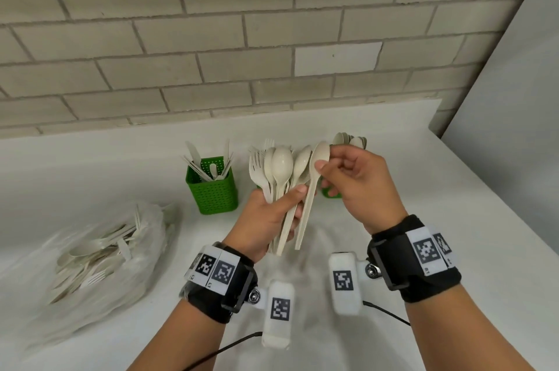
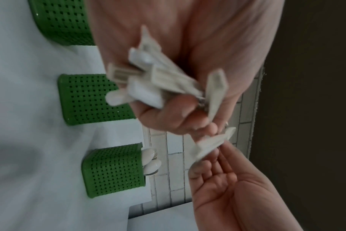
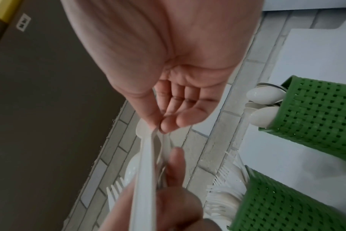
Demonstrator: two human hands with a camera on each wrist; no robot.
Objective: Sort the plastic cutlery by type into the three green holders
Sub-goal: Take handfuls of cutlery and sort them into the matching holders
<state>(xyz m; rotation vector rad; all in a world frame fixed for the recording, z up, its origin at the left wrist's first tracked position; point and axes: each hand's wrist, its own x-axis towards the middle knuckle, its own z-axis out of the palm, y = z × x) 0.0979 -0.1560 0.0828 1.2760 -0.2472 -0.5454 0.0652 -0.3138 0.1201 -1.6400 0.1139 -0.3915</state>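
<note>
Both wrists, each with a black strap [image 1: 414, 258] and a white camera box [image 1: 344, 283], are lowest in the head view, over the white worktop [image 1: 453, 219].

At the far left on the worktop lies a clear plastic bag [image 1: 99, 252] with more pale cutlery inside; forks and spoons can be seen through it, a little blurred. Behind it and to the right stands the first green holder [image 1: 211, 189], upright, with knives leaning in it.

Next comes the left hand [image 1: 269, 219], raised above the worktop. Its fingers are curled around the handles of a bunch of cutlery [image 1: 278, 171], which fans upward: fork tines on the left side, spoon bowls beside them. The left wrist view shows the handle ends [image 2: 148, 81] sticking out below the closed fist, blurred.

A single spoon [image 1: 314, 186] stands at the right edge of this bunch. The right hand [image 1: 360, 183] pinches it just under the bowl between thumb and fingertips, while the other fingers are loosely bent. Its handle lies against the left hand, and I cannot tell if the left fingers also grip it.

The middle holder [image 3: 283, 201] is hidden behind the hands in the head view; the right wrist view shows forks in it. The right holder [image 3: 316, 115] stands just beyond it, with spoons in it.
</note>
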